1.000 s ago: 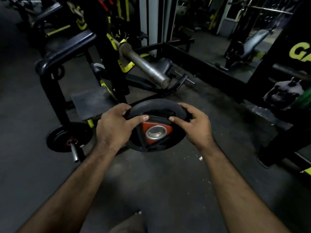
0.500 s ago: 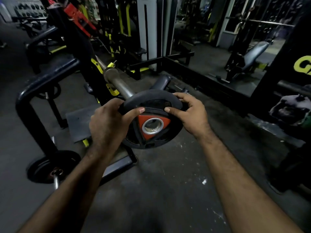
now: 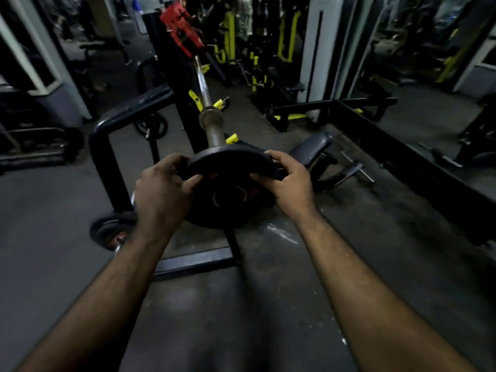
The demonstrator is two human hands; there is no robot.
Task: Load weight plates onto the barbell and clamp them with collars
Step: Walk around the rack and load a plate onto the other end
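Now both hands grip one plate (image 3: pixel 228 181) by its upper rim: left hand (image 3: pixel 161 191) on the left edge, right hand (image 3: pixel 288 183) on the right, fingers curled over. Plate held upright at the near end of the bar (image 3: pixel 213 127), whose sleeve runs away behind it. Another plate (image 3: pixel 107 229) sits low left by the rack (image 3: pixel 107 154).
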